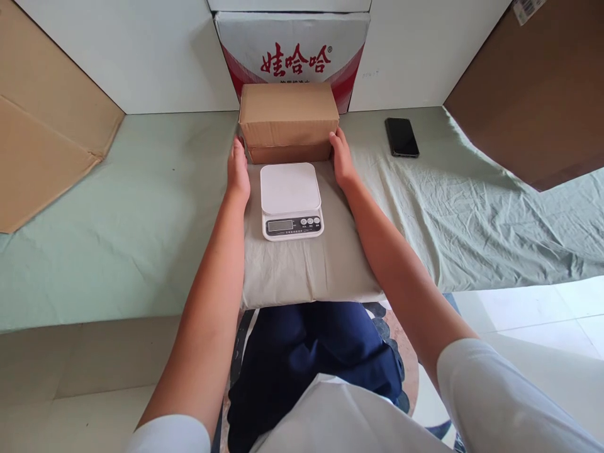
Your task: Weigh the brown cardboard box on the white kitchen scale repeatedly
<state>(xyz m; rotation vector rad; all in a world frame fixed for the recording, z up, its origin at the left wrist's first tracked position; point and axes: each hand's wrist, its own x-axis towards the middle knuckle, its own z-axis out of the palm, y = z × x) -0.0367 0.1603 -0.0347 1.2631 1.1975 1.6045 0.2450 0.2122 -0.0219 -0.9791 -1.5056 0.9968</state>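
Observation:
A small brown cardboard box (289, 133) stands between my two hands, at the far side of the table. My left hand (239, 168) is against its left side, with the fingers partly hidden beside the box. On the right side, my right hand (341, 157) presses the box, its thumb at the front right edge. Together the hands hold the box from both sides. Just in front of it, between my wrists, lies a white digital kitchen scale (290, 190) with a blank-looking display and several buttons along its near edge. Nothing rests on the scale's plate.
A black smartphone (402, 137) lies right of the box on the green tablecloth (189, 189). Behind the box stands a white and red carton (292, 38) with Chinese lettering. Large cardboard panels (51, 119) flank the table at left and right. The table's near edge meets my lap.

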